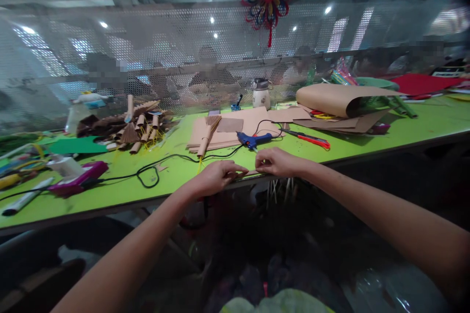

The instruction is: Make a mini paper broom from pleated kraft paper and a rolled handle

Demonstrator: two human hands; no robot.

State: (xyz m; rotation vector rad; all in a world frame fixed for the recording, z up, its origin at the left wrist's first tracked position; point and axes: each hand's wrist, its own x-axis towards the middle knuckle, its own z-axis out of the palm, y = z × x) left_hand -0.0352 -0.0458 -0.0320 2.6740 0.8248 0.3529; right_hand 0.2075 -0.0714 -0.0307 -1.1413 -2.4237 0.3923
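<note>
At the front edge of the green table, a narrow strip of brown paper point(251, 173) runs between my two hands. My left hand point(216, 177) grips its left end, fingers bent and pressed together. The other end is pinched by my right hand point(278, 162), with thumb and forefinger closed. Much of the strip is hidden under the fingers. Just beyond lies a blue glue gun point(254, 140), its nozzle pointing left. Behind it are stacked brown paper sheets point(196, 139), with a pleated paper piece on a rolled tube point(208, 138) on top.
A red utility knife point(312, 140) lies right of the glue gun. A black cord point(176, 155) crosses to a purple holder point(79, 178) at left. Rolled paper tubes point(141, 129) are heaped behind. A large brown paper roll point(330, 98) and a bottle point(261, 94) stand farther back.
</note>
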